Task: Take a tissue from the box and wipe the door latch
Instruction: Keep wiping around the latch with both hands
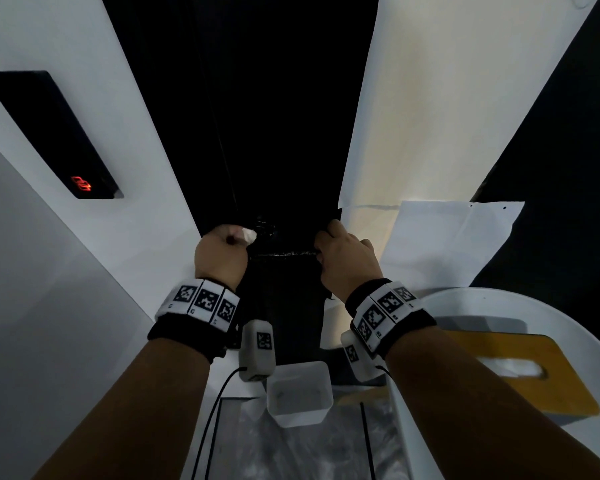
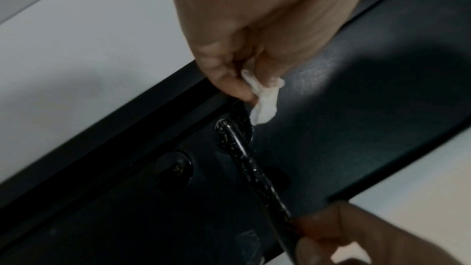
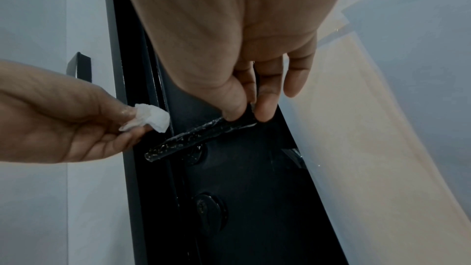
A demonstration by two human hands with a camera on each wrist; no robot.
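Observation:
A black door latch handle [image 3: 193, 136] sticks out from the dark door [image 1: 274, 133], its surface speckled with wet marks. My left hand [image 1: 222, 251] pinches a crumpled white tissue [image 3: 153, 117] beside the handle's pivot end, close to the door frame; the tissue [image 2: 264, 100] hangs just above the handle's round base [image 2: 229, 130]. My right hand [image 1: 343, 258] holds the handle's free end between thumb and fingertips [image 3: 234, 108]. A round keyhole cover [image 3: 209, 211] sits below the handle. The yellow tissue box [image 1: 520, 372] lies at lower right.
The tissue box rests on a round white table [image 1: 499, 299]. A small white bin [image 1: 298, 393] stands on the floor below my wrists. A black wall panel [image 1: 56, 136] with a red light is at left. White paper sheets [image 1: 430, 98] cover the door's right side.

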